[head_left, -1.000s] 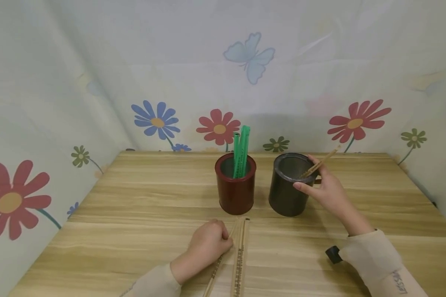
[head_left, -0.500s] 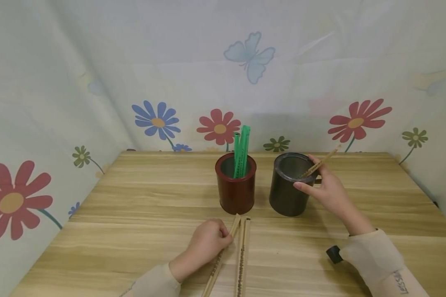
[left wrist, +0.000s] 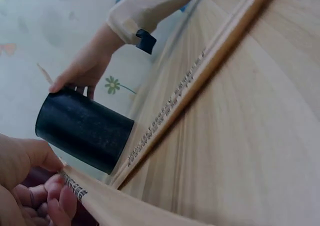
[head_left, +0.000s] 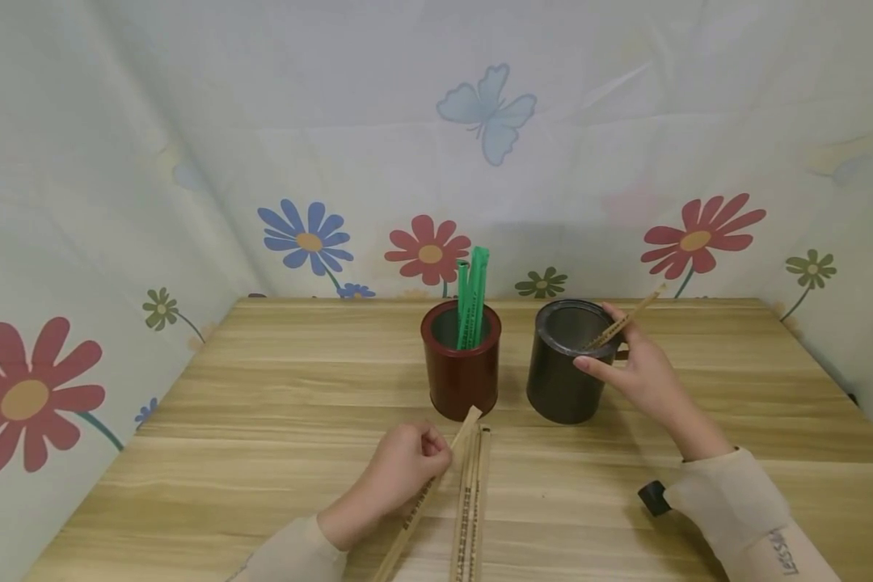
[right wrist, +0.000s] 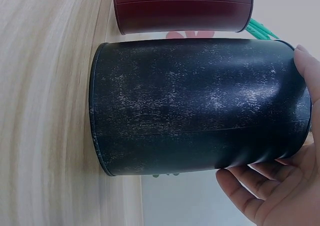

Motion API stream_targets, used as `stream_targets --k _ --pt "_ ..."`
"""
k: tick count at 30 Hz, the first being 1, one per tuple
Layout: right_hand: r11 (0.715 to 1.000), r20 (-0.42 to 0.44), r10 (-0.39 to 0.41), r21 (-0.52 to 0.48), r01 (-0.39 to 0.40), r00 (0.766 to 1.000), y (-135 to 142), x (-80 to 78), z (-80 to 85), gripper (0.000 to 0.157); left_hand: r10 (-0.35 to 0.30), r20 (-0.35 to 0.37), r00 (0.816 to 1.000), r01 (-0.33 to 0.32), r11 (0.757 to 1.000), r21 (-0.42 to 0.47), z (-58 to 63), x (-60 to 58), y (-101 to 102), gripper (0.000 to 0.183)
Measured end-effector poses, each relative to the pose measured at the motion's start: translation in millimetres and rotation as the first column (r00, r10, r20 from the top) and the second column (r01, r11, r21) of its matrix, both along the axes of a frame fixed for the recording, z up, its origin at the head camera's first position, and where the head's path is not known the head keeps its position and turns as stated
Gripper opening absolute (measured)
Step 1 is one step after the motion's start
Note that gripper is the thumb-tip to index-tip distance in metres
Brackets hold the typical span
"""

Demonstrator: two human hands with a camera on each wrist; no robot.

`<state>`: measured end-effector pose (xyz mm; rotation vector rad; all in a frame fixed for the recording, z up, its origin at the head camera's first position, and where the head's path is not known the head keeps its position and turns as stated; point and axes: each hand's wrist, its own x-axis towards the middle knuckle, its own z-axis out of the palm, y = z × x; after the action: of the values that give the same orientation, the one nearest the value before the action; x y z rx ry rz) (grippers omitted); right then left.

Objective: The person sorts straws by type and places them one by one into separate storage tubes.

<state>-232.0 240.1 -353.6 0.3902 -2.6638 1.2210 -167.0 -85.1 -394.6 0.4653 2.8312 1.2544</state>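
Observation:
With thumb and fingers, my left hand pinches a long slim stick in a printed tan paper wrapper; its far end is tilted up off the table in front of the red cup. Beside it, several similar tan wrapped sticks lie on the table. My right hand grips the black cylindrical cup near its rim, thumb on the near side. One tan wrapped stick leans out of that cup over the hand. The black cup fills the right wrist view, upright on the table.
Left of the black cup stands a dark red cup holding several green wrapped sticks. A flowered cloth hangs behind and beside the wooden table. A small black piece sticks out from the right cuff.
My left hand has picked up one tan wrapped stick; its far end rises and shifts slightly right and forward, separating from the others. The right hand and black cup stay put.

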Motion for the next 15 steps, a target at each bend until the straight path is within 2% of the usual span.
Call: stream_targets --k 9,15 --pt "1.0 0.009 0.0 0.004 0.0 1.0 -1.1 0.0 0.7 0.086 -0.045 0.083 0.996 0.032 0.988 0.149 14.5 4.1 2.3 0.006" --pt "1.0 0.011 -0.007 0.006 0.007 1.0 -0.4 -0.2 -0.1 0.086 -0.095 0.122 0.988 0.06 0.963 0.262 28.9 5.1 1.4 0.012"
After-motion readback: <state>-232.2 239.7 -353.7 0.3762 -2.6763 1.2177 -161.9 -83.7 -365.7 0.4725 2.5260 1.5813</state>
